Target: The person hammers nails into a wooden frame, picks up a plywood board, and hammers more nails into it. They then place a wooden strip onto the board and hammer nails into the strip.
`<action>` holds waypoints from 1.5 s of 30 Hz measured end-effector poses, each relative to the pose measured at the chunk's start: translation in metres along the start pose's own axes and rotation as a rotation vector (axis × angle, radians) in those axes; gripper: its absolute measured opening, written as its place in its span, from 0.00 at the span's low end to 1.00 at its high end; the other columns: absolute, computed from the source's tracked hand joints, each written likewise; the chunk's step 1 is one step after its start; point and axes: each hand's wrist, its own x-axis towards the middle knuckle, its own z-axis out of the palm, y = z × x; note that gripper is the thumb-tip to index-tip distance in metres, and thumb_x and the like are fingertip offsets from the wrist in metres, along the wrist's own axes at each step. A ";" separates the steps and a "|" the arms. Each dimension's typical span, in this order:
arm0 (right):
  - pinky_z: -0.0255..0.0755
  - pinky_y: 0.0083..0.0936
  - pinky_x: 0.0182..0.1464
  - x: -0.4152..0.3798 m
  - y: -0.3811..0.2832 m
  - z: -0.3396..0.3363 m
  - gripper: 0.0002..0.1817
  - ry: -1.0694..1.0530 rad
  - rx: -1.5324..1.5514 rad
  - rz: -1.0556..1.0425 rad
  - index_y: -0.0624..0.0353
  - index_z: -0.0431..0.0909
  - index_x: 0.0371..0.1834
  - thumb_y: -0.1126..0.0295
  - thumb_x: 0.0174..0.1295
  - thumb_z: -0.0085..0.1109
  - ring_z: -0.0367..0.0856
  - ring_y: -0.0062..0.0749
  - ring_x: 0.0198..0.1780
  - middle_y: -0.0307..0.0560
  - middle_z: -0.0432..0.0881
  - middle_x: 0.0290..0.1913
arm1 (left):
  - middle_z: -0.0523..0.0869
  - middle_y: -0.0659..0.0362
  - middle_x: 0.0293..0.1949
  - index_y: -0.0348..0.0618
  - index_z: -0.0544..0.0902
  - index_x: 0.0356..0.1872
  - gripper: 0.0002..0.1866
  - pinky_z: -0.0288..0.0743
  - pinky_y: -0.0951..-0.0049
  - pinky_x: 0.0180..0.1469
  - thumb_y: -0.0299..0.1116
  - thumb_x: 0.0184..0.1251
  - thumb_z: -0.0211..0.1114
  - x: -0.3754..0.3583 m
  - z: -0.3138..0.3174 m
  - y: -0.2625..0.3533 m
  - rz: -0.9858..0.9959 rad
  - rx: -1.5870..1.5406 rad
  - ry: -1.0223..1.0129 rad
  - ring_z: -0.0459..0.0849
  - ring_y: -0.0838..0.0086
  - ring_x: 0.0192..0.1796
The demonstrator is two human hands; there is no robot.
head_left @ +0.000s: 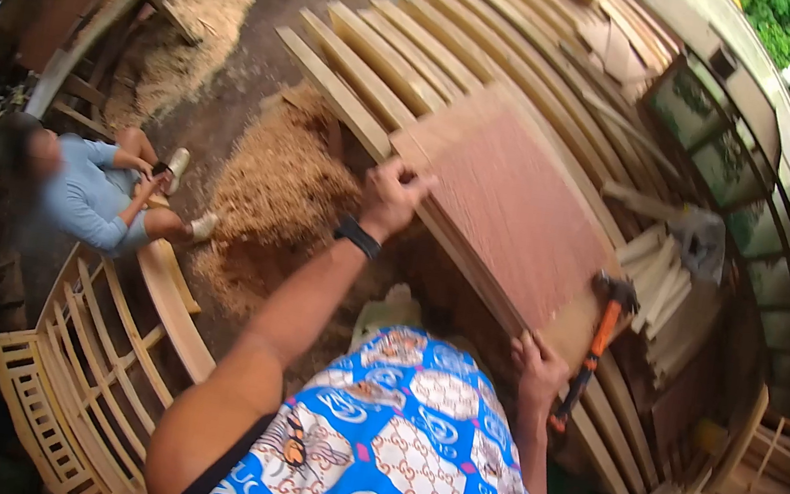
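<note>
A flat wooden panel [511, 213] with a reddish middle and paler ends lies across long boards in front of me. My left hand [392, 196] is closed at the panel's near left corner, with a dark band on the wrist. At the panel's near right corner, my right hand [540, 364] has its fingers curled on the edge. A hammer [601, 342] with an orange and black handle rests just right of my right hand, its head on the panel's right end.
Long boards [370, 67] lie side by side under and beyond the panel. Wood shavings [284, 176] are heaped on the floor. A person [100, 190] in light blue sits at the left, near a slatted wooden frame [87, 355]. Wood pieces [657, 284] and a plastic bag [699, 241] are at the right.
</note>
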 end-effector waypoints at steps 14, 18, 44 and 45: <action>0.82 0.22 0.40 0.003 0.012 0.019 0.11 0.023 0.102 -0.078 0.76 0.84 0.45 0.74 0.72 0.66 0.88 0.27 0.38 0.47 0.87 0.37 | 0.89 0.59 0.28 0.36 0.83 0.36 0.10 0.85 0.74 0.28 0.29 0.66 0.77 0.004 0.006 0.007 -0.297 -0.203 -0.114 0.88 0.78 0.26; 0.82 0.21 0.38 0.008 0.014 0.017 0.13 0.042 0.102 -0.031 0.78 0.83 0.49 0.74 0.72 0.66 0.89 0.28 0.37 0.48 0.86 0.37 | 0.89 0.58 0.28 0.36 0.81 0.36 0.11 0.85 0.74 0.27 0.29 0.67 0.77 0.008 0.010 0.004 -0.344 -0.223 -0.128 0.89 0.78 0.26; 0.82 0.21 0.44 0.001 -0.020 -0.002 0.20 -0.057 -0.306 0.004 0.78 0.82 0.60 0.71 0.72 0.67 0.89 0.25 0.42 0.46 0.89 0.43 | 0.86 0.61 0.30 0.34 0.82 0.57 0.27 0.79 0.76 0.35 0.31 0.58 0.83 -0.035 0.027 0.029 -0.245 -0.221 0.102 0.83 0.81 0.32; 0.82 0.20 0.44 0.000 -0.025 -0.001 0.21 -0.054 -0.331 0.020 0.79 0.82 0.60 0.71 0.72 0.68 0.89 0.25 0.42 0.46 0.89 0.43 | 0.86 0.61 0.30 0.36 0.82 0.58 0.27 0.79 0.74 0.36 0.30 0.59 0.82 -0.036 0.025 0.033 -0.260 -0.238 0.105 0.83 0.80 0.32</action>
